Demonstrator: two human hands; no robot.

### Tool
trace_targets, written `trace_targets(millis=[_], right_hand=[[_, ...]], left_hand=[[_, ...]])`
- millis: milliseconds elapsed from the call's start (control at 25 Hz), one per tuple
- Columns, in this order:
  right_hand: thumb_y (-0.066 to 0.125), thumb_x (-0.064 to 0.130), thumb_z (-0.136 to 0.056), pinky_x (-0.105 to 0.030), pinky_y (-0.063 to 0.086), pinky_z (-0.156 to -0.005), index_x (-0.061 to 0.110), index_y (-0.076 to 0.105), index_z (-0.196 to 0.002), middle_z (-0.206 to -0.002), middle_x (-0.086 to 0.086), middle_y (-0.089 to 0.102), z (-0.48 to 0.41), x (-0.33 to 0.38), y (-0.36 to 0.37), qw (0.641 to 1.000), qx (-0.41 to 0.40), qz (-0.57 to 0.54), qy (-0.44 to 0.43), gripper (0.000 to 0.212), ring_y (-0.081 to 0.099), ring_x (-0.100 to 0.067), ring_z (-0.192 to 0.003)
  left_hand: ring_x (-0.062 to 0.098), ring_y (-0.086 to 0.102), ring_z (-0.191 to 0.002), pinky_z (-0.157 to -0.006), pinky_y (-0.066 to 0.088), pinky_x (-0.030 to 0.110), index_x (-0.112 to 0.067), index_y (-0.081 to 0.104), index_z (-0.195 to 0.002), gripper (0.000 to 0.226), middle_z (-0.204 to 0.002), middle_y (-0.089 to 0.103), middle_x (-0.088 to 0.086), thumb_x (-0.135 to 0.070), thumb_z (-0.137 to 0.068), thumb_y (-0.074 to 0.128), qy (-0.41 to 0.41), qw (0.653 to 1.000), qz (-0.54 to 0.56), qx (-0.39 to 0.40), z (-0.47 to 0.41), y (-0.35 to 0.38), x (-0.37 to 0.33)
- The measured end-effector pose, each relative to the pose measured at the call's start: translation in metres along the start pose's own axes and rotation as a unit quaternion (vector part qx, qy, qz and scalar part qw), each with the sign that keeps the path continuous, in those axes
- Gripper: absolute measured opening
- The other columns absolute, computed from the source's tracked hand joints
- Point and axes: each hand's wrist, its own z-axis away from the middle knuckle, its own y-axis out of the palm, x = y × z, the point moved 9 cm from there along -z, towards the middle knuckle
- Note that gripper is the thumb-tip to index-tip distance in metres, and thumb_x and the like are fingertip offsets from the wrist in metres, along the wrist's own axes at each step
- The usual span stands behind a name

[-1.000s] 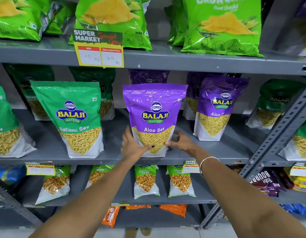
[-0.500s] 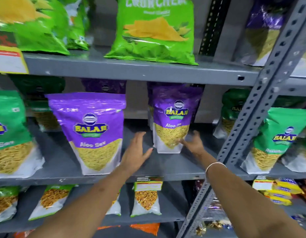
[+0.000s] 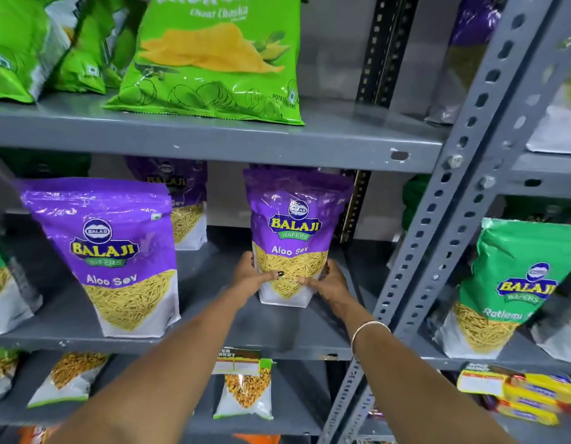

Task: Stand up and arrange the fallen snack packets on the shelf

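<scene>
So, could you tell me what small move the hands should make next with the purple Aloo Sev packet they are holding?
Probably draw it forward. Both the left hand and right hand clasp the upright Aloo Sev packet, which stands farther back than the front Aloo Sev packet.

shelving: grey metal shelf boards (image 3: 213, 139) | perforated grey upright (image 3: 463, 187) | pale back wall (image 3: 335, 52)

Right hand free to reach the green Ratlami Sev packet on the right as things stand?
Probably not directly. The right hand is gripping the Aloo Sev packet, and the slotted grey upright stands between it and the Ratlami Sev packet.
</scene>
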Motion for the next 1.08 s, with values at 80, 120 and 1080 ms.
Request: trace_targets(millis=[80,120,1080], right_hand=[[0.085,0.009,-0.057,-0.046,0.051,-0.096,0.009,0.053,-0.111,-0.116,-0.013,0.065,0.013,0.001,-0.004,1.0,-0.004,0.008,0.009,0.063,0.062,-0.03,-0.105],[0.082,0.004,-0.061,-0.044,0.051,-0.096,0.006,0.051,-0.115,-0.116,-0.013,0.063,0.022,0.005,-0.005,1.0,0.001,0.013,0.009,0.062,0.06,-0.029,-0.104],[0.08,0.013,-0.068,-0.045,0.047,-0.102,0.003,0.044,-0.125,-0.127,-0.017,0.059,0.083,0.005,-0.006,0.994,0.036,0.106,0.013,0.069,0.055,-0.032,-0.12]], left_hand=[[0.024,0.059,-0.099,-0.083,0.046,0.031,-0.008,0.044,-0.1,0.046,-0.114,0.061,0.016,0.0,-0.069,0.077,0.002,1.0,-0.005,0.003,0.01,0.0,0.001],[0.024,0.059,-0.099,-0.085,0.048,0.032,-0.009,0.045,-0.1,0.046,-0.118,0.062,0.017,-0.001,-0.069,0.078,0.002,1.0,-0.005,0.003,0.014,-0.001,0.003],[0.029,0.057,-0.118,-0.096,0.046,0.041,-0.007,0.047,-0.12,0.063,-0.128,0.061,0.011,-0.026,-0.069,0.079,-0.022,0.994,-0.104,-0.014,0.084,-0.014,0.011]])
